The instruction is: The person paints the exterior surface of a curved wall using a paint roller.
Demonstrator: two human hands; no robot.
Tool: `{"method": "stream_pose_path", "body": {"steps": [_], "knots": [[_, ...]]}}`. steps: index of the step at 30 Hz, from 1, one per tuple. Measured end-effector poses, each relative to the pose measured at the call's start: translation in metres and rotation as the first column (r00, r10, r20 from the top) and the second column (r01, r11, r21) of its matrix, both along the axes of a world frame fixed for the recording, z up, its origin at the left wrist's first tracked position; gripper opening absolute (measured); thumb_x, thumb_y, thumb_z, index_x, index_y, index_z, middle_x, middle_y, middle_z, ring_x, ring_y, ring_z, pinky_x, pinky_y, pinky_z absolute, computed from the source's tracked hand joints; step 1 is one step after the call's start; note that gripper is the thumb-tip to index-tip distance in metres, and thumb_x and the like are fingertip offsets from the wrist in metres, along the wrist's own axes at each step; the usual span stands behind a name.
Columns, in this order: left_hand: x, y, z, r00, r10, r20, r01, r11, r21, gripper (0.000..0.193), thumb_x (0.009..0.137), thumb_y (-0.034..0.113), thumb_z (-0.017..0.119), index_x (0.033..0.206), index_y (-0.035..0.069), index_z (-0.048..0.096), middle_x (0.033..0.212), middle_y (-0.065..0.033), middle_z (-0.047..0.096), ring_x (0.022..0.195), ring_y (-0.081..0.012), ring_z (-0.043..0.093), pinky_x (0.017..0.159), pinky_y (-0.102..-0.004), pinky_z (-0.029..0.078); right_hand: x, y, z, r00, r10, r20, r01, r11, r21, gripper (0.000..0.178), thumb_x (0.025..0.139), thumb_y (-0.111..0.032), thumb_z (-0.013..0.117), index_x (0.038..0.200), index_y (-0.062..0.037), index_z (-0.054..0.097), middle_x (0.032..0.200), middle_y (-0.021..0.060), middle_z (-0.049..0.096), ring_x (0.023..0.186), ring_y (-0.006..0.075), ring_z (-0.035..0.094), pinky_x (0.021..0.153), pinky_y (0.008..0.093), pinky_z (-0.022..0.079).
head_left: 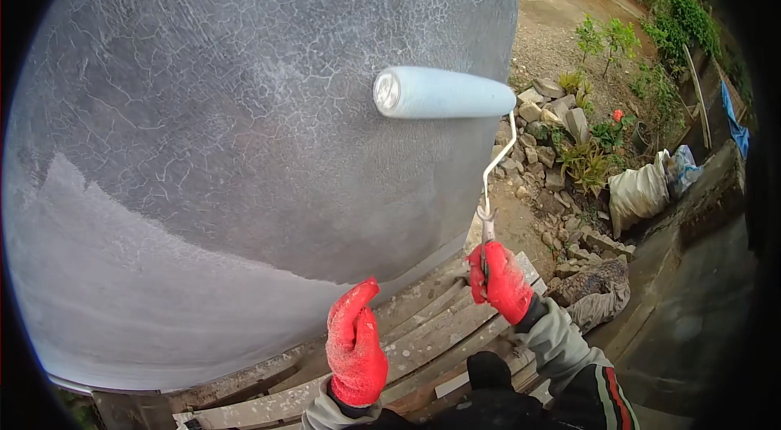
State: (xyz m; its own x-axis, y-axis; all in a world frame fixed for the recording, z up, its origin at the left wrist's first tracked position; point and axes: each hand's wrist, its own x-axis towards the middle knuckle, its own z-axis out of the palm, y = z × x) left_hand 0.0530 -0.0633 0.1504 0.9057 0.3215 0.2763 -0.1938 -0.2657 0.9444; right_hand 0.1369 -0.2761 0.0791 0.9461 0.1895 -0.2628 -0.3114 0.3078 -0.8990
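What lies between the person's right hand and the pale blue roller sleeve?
In the head view, the handle's exposed upper end and the bent white rod join the right hand to the roller sleeve.

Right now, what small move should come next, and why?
Perhaps lower the pale-blue cylindrical roller toward the pale band low on the curved grey wall: the roller is in front of the dark, crackled area, higher than that band, and the red-gloved right hand grips its handle.
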Motion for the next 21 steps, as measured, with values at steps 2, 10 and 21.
{"method": "stream_pose_path", "body": {"steps": [2, 10, 21], "knots": [[0.002, 0.002, -0.003, 1.0, -0.012, 0.02, 0.012, 0.999, 0.033, 0.036, 0.089, -0.008, 0.043, 0.119, 0.002, 0.059, 0.123, -0.0128, 0.058, 0.108, -0.0206, 0.055, 0.088, -0.0284, 0.044, 0.036, -0.014, 0.044, 0.992, -0.075, 0.097, 0.073, 0.997, 0.026, 0.043, 0.1, -0.04, 0.036, 0.089, -0.0011, 0.051, 0.055, 0.0018, 0.039, 0.039, 0.0139, 0.037, 0.04, 0.029, 0.037], [0.005, -0.005, -0.006, 0.999, -0.036, -0.018, 0.036, 0.999, -0.006, 0.033, 0.092, -0.006, 0.039, 0.12, 0.0, 0.057, 0.124, -0.0143, 0.056, 0.109, -0.0232, 0.055, 0.094, -0.0329, 0.043, 0.102, -0.087, 0.101, 0.95, -0.161, 0.266, 0.193, 0.976, -0.097, 0.043, 0.1, -0.041, 0.037, 0.086, -0.0019, 0.05, 0.054, 0.0007, 0.038, 0.037, 0.012, 0.035, 0.036, 0.0277, 0.033], [0.01, -0.009, -0.015, 0.998, -0.037, -0.054, 0.04, 0.998, 0.045, 0.034, 0.09, -0.009, 0.042, 0.118, 0.001, 0.059, 0.121, -0.0135, 0.058, 0.108, -0.0215, 0.055, 0.091, -0.0296, 0.043, 0.021, -0.113, -0.057, 0.932, -0.011, -0.364, -0.204, 0.812, -0.547, 0.04, 0.093, -0.039, 0.049, 0.086, -0.0011, 0.058, 0.055, 0.0032, 0.048, 0.041, 0.014, 0.045, 0.039, 0.0304, 0.039]]}}
